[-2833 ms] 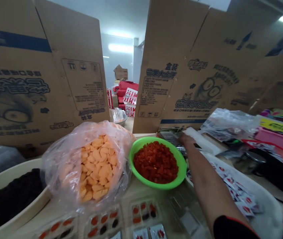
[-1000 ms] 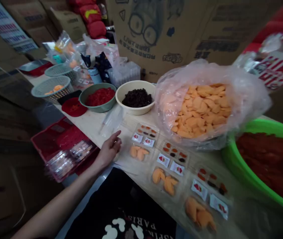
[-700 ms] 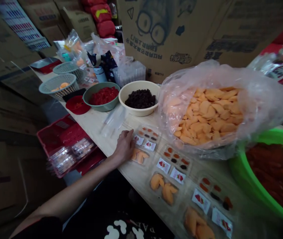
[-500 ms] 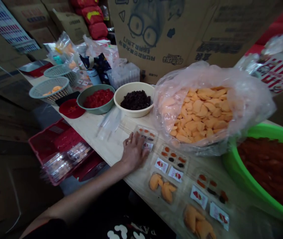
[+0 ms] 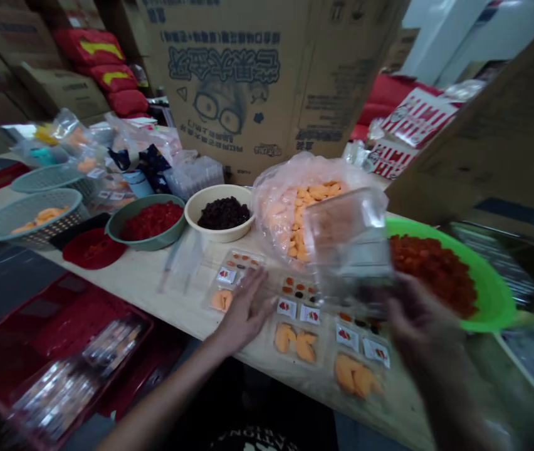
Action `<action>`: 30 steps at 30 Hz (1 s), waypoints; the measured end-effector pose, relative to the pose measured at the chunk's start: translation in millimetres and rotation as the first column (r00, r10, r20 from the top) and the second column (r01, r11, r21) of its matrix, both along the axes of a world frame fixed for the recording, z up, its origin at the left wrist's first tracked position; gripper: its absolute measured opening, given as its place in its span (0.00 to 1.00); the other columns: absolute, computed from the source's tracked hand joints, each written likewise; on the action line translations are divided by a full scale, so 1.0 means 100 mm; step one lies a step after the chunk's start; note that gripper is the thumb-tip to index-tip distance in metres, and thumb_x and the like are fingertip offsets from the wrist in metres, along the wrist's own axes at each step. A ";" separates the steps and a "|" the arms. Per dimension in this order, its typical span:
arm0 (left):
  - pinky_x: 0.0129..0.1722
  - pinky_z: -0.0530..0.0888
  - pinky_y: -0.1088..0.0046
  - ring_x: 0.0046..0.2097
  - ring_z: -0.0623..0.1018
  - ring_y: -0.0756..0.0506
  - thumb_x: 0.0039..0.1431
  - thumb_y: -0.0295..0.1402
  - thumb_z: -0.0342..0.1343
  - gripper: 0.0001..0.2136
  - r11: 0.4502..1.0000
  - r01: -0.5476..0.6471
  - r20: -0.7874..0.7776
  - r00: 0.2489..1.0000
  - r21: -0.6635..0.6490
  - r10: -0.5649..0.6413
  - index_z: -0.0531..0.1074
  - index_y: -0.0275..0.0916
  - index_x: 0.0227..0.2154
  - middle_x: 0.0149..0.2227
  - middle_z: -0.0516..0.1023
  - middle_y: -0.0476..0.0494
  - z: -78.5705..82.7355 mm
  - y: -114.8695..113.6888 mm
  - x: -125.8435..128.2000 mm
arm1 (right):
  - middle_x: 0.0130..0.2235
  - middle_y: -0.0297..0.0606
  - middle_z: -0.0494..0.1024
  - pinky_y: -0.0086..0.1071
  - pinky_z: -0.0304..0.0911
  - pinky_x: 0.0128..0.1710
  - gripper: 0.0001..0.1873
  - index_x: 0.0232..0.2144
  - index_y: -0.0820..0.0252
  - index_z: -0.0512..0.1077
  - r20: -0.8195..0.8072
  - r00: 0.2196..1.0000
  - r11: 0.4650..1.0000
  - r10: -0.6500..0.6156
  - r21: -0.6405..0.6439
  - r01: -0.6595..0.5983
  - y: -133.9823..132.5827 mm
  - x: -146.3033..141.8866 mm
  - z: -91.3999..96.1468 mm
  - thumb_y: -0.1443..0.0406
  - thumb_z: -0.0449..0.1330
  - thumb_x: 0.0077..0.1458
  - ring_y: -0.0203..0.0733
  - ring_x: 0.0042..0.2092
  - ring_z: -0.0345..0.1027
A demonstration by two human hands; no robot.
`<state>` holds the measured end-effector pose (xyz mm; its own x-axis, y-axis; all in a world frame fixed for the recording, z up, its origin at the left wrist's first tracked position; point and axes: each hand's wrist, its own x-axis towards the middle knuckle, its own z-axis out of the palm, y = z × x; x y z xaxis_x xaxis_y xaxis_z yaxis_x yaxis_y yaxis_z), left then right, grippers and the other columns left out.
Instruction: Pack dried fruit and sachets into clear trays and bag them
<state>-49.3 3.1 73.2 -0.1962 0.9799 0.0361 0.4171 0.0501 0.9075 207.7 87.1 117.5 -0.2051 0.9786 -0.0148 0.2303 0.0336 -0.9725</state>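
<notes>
On the pale wooden tabletop [image 5: 135, 282], I log two hands. Right hand [image 5: 424, 319]: fingers curled, gripping from below a clear rigid plastic box [image 5: 349, 247], raised above the tabletop, its long axis near upright and leaning slightly, in front of a bright green plastic basin [image 5: 497, 300]. Left hand [image 5: 246, 310]: open, palm down, fingers spread, just beside a shallow clear plastic tray [image 5: 236, 266] of orange slices and red-printed sachets. Position of the box: to the left hand's right, well apart from it; the right hand is nearer.
</notes>
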 end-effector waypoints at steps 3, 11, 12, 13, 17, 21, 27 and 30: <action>0.60 0.68 0.55 0.62 0.71 0.36 0.65 0.48 0.54 0.26 0.991 -0.016 0.694 0.715 0.132 -0.082 0.66 0.42 0.62 0.61 0.71 0.35 0.33 -0.09 0.30 | 0.50 0.49 0.77 0.49 0.71 0.47 0.24 0.60 0.55 0.68 0.424 0.905 0.847 -0.038 0.494 -0.196 -0.51 -0.50 0.00 0.67 0.54 0.63 0.53 0.46 0.74; 0.53 0.73 0.66 0.47 0.80 0.42 0.54 0.39 0.68 0.18 0.993 -0.119 0.934 0.358 0.027 0.017 0.78 0.36 0.46 0.43 0.82 0.40 0.39 -0.16 0.41 | 0.71 0.54 0.49 0.69 0.50 0.60 0.40 0.69 0.57 0.53 0.701 0.696 0.759 -0.154 0.535 -0.371 -0.81 -1.07 0.01 0.59 0.58 0.57 0.72 0.70 0.40; 0.52 0.73 0.67 0.47 0.80 0.42 0.54 0.39 0.68 0.18 0.995 -0.095 0.934 0.358 0.040 -0.003 0.78 0.36 0.46 0.43 0.82 0.40 0.38 -0.20 0.42 | 0.72 0.53 0.44 0.70 0.50 0.60 0.43 0.71 0.56 0.47 0.706 0.694 0.775 -0.143 0.515 -0.365 -0.78 -1.07 -0.02 0.60 0.57 0.57 0.73 0.70 0.36; 0.52 0.73 0.67 0.47 0.80 0.43 0.55 0.39 0.68 0.19 0.996 -0.084 0.934 0.356 0.043 -0.010 0.78 0.36 0.47 0.43 0.82 0.40 0.38 -0.23 0.43 | 0.73 0.52 0.41 0.70 0.50 0.59 0.46 0.72 0.55 0.42 0.712 0.693 0.792 -0.116 0.487 -0.369 -0.76 -1.08 -0.06 0.60 0.57 0.57 0.73 0.71 0.35; 0.46 0.75 0.70 0.42 0.81 0.44 0.55 0.41 0.67 0.19 0.998 -0.062 0.945 0.326 0.018 0.003 0.78 0.36 0.46 0.41 0.83 0.40 0.41 -0.27 0.37 | 0.74 0.51 0.35 0.69 0.52 0.58 0.51 0.73 0.54 0.34 0.707 0.707 0.808 -0.021 0.429 -0.404 -0.72 -1.11 -0.12 0.60 0.57 0.55 0.72 0.71 0.36; 0.33 0.77 0.71 0.34 0.82 0.44 0.53 0.48 0.66 0.23 0.993 0.104 0.970 0.243 -0.053 0.027 0.79 0.35 0.45 0.39 0.83 0.39 0.51 -0.17 -0.10 | 0.74 0.49 0.35 0.67 0.45 0.62 0.54 0.72 0.54 0.44 0.762 0.639 0.637 0.105 0.442 -0.632 -0.70 -0.93 0.04 0.61 0.61 0.46 0.69 0.72 0.31; 0.39 0.78 0.68 0.37 0.82 0.41 0.55 0.36 0.66 0.17 0.997 0.078 0.744 0.665 0.018 -0.066 0.79 0.32 0.45 0.40 0.83 0.35 0.63 -0.18 -0.40 | 0.74 0.35 0.43 0.64 0.27 0.67 0.42 0.70 0.43 0.53 0.510 0.811 0.693 0.286 0.475 -0.543 -0.58 -0.62 0.13 0.61 0.59 0.54 0.60 0.73 0.27; 0.58 0.72 0.58 0.57 0.76 0.35 0.64 0.35 0.58 0.18 0.919 0.054 0.384 0.898 0.391 -0.216 0.75 0.41 0.56 0.56 0.77 0.35 0.49 -0.27 -0.12 | 0.70 0.36 0.56 0.63 0.37 0.68 0.33 0.71 0.44 0.51 0.081 0.961 0.895 0.264 0.352 -0.275 -0.60 -0.66 0.01 0.51 0.46 0.66 0.54 0.73 0.37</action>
